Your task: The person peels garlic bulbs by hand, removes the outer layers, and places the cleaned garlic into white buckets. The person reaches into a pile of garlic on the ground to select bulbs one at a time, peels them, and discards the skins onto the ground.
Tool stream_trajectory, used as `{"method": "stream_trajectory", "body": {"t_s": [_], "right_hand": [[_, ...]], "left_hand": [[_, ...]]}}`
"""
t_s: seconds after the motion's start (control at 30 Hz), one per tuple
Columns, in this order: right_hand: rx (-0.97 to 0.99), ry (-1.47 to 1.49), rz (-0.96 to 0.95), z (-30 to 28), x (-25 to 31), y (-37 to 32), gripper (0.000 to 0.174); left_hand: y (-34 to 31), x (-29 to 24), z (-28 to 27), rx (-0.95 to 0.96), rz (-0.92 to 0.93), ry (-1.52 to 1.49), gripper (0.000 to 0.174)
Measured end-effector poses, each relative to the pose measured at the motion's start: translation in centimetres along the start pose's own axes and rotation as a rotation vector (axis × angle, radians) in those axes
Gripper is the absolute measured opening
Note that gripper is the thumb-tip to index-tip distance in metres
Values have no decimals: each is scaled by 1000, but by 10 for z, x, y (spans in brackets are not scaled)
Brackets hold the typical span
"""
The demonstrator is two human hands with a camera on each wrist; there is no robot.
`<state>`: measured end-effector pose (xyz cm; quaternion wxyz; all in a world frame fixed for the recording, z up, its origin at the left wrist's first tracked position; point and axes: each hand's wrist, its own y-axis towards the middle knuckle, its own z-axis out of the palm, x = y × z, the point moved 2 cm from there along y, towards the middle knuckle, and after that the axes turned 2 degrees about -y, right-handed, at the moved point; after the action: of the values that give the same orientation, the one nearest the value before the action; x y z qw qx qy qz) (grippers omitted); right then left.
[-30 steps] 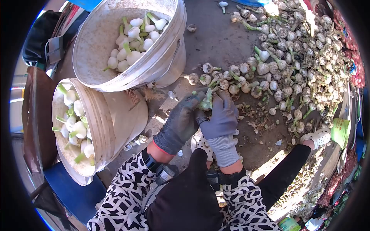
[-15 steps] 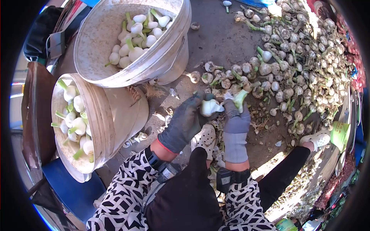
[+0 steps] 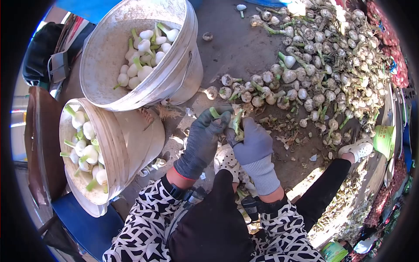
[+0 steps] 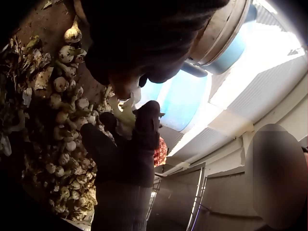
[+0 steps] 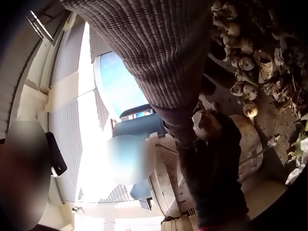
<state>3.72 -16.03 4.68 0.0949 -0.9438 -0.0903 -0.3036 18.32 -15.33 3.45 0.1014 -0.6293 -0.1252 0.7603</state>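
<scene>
In the head view the left hand [image 3: 201, 137], in a dark glove, grips a garlic bulb, mostly hidden by the fingers; its green stem [image 3: 214, 112] sticks up. Close beside it, the grey-gloved right hand [image 3: 254, 146] pinches a green and whitish strip of stem or skin [image 3: 237, 122]. The left wrist view shows a pale strip [image 4: 126, 115] between the two hands. Part of the bulb [image 5: 206, 124] appears in the right wrist view against the left hand [image 5: 211, 168]. A dark shape lies by the right fingers; what it is, I cannot tell.
Two white buckets, upper [image 3: 102, 56] and lower [image 3: 142, 144], hold peeled white bulbs at left. A big heap of unpeeled garlic [image 3: 331, 78] covers the right side, with loose bulbs reaching near the hands. Scraps of skin [image 3: 288, 137] and shoes [image 3: 360, 149] are on the ground.
Half a second ago the hands were slightly apart, the white bulb showing in the left hand. Now they are closer together, the bulb is mostly covered, and the left hand has shifted slightly left.
</scene>
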Motion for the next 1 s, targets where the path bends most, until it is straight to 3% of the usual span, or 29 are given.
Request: {"method": "stream_trajectory", "body": {"t_s": [0.03, 0.07, 0.1, 0.17, 0.2, 0.23, 0.3, 0.33, 0.4, 0.43, 0.5, 0.57, 0.6, 0.67, 0.7, 0.77, 0.8, 0.87, 0.9, 1.0], "right_hand": [[97, -28, 31, 6, 0, 2, 54], [-54, 206, -17, 4, 5, 1, 46], [-52, 210, -15, 3, 2, 0, 46], [130, 948, 321, 0, -18, -3, 42], [114, 1022, 389, 7, -39, -8, 43], [114, 1026, 392, 18, -62, -13, 43], [411, 147, 310, 48, -103, -29, 46], [406, 150, 315, 60, -112, -42, 46], [800, -324, -181, 73, -101, -66, 53], [807, -317, -181, 73, -104, -72, 53], [357, -133, 56, 23, -63, -49, 56], [-114, -4, -109, 1, -48, -32, 54], [-117, -3, -109, -8, -37, -19, 54], [-145, -64, -438, -22, -9, 6, 47], [-75, -174, -480, -18, -3, 14, 41], [98, -51, -374, 0, -10, 16, 32], [94, -52, -382, -1, -8, 12, 32], [672, 747, -188, -2, -2, -24, 29], [895, 963, -84, -10, 4, -40, 30], [855, 1421, 97, 3, -35, -65, 32]], "left_hand": [[-1, -1, -1, -28, -59, 78, 31], [-1, -3, -6, 7, 145, 301, 26], [-3, -4, -11, 6, 141, 304, 26], [-3, -11, -14, 156, 340, 467, 29], [3, -2, -15, 192, 19, -45, 36], [5, 5, -18, 193, 15, -42, 36], [9, 13, -18, 356, 163, -573, 45], [13, 14, -16, 370, 58, -778, 49], [18, 11, -10, 317, -4, -898, 50], [18, 12, -10, 247, -67, -1018, 51], [22, 16, -12, 243, -128, -1082, 50], [23, 26, -12, 241, -246, -1113, 45], [23, 30, -12, 237, -261, -1076, 46], [22, 29, -5, 236, -320, -1111, 45], [22, 28, -2, 228, -372, -1151, 45], [29, 41, -12, 159, -298, -1066, 42], [29, 40, -14, 104, -282, -1082, 41], [29, 41, -15, -39, -294, -1134, 37], [33, 46, -19, -66, -288, -1130, 35], [31, 49, -17, -122, -318, -1094, 34]]}}
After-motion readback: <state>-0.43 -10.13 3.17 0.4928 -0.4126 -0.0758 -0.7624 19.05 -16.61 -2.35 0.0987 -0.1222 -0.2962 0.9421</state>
